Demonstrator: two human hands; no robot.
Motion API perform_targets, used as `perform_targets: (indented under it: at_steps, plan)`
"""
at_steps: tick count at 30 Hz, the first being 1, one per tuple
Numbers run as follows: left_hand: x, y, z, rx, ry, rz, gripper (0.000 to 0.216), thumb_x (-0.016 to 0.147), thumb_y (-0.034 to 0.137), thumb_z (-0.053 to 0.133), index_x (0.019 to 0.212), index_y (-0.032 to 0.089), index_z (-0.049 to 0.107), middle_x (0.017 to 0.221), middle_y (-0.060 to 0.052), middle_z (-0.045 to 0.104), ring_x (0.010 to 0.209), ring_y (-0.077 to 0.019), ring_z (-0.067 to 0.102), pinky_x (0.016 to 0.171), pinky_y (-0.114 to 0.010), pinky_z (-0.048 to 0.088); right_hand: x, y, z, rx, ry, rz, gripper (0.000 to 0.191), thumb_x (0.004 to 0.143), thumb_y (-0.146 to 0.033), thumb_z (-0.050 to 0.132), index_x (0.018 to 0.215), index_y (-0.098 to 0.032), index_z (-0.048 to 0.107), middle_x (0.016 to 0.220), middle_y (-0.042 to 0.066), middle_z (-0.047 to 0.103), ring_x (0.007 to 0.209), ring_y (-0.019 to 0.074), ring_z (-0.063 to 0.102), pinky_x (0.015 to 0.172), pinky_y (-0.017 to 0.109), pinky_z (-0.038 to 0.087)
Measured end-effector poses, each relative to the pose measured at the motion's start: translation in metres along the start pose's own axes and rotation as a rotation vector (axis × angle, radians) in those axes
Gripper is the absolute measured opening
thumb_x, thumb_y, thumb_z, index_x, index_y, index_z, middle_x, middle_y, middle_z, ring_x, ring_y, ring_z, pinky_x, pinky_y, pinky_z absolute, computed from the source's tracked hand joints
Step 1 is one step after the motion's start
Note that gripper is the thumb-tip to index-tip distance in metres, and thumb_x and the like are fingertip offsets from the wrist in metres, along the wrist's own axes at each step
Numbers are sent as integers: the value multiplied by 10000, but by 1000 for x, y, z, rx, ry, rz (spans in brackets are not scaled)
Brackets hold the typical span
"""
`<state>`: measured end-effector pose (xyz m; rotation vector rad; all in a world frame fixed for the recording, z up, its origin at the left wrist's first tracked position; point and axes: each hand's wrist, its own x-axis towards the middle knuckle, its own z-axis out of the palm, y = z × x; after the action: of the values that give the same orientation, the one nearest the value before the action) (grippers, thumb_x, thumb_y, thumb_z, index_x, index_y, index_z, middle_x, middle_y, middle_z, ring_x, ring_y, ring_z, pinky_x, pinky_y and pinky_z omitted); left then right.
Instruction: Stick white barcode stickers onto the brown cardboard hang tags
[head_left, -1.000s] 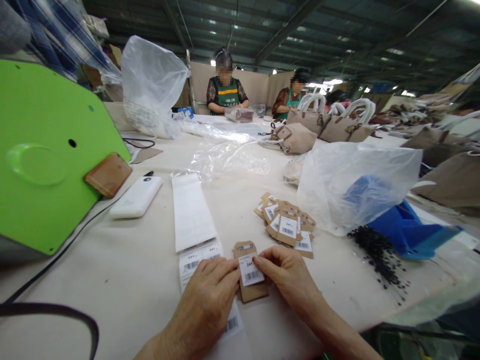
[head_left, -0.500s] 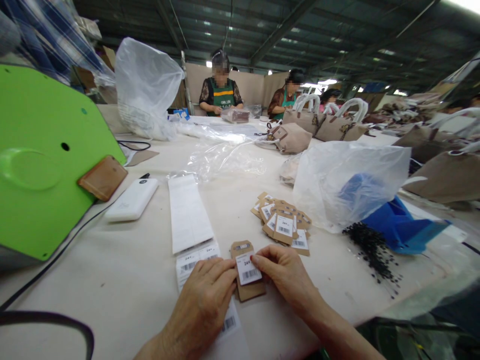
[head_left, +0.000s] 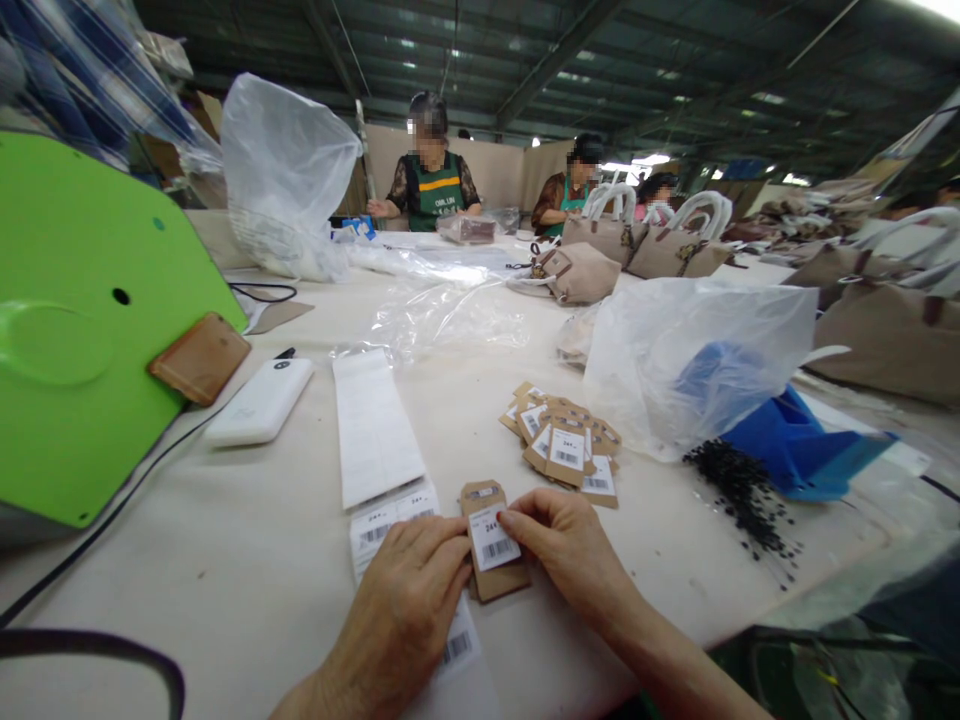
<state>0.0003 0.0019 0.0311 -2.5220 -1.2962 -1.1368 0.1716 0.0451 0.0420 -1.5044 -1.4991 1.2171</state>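
A small stack of brown cardboard hang tags (head_left: 501,583) lies on the table between my hands. On the top tag is a white price sticker (head_left: 495,548) with a barcode. My right hand (head_left: 574,545) pinches the sticker's upper right corner between thumb and index finger. From the left, my left hand (head_left: 409,600) lies palm down with fingers extended, its fingertips against the tags' left edge; its thumb is mostly hidden. Beneath it runs a strip of printed price labels (head_left: 394,508). Behind my right hand is a loose pile of stickered hang tags (head_left: 568,450).
A white backing strip (head_left: 379,430), a power bank (head_left: 259,402) and a phone (head_left: 201,358) against a green panel (head_left: 90,300) stand left. Right are a plastic bag (head_left: 637,370), black fasteners (head_left: 739,490) and a blue container (head_left: 817,450). Handbags (head_left: 577,272) and co-workers (head_left: 435,185) are farther back.
Both hands stay nearly still at the top tag, the right still pinching the sticker's corner. The view shifts slightly. Across the table, a co-worker's head turns and one hand moves out sideways.
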Motion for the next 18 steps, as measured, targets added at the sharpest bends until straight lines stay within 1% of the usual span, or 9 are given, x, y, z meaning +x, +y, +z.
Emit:
perform_targets:
  at_steps: [4,11,14,18]
  plan:
    - [0,0,1,7,-11,8,229,931,152,402,939,168,630,924,-47,699,840,-180,647,731,-316,505,1,0,0,-40,-15,-6,199,719,-318,596,646,-149,671,599,25,643,562,142,547,529,239,417]
    - [-2,-1,1,23,-9,11,206,926,147,412,972,148,613,937,-60,691,861,-176,630,757,-303,486,0,1,0,-168,1,-34,168,768,-256,589,676,-147,677,641,32,670,593,150,587,547,235,430]
    - [-5,-3,3,70,-13,54,234,921,129,405,1040,131,607,1018,-80,689,909,-189,609,783,-309,468,-1,-1,1,-246,15,-60,161,791,-234,587,686,-152,678,666,31,686,620,152,607,571,233,430]
    - [-10,-5,10,71,-33,78,337,909,75,332,1062,160,619,1090,-47,692,944,-209,574,806,-336,430,-6,-6,2,-382,39,-93,162,821,-219,579,698,-169,672,685,23,695,643,152,618,594,234,416]
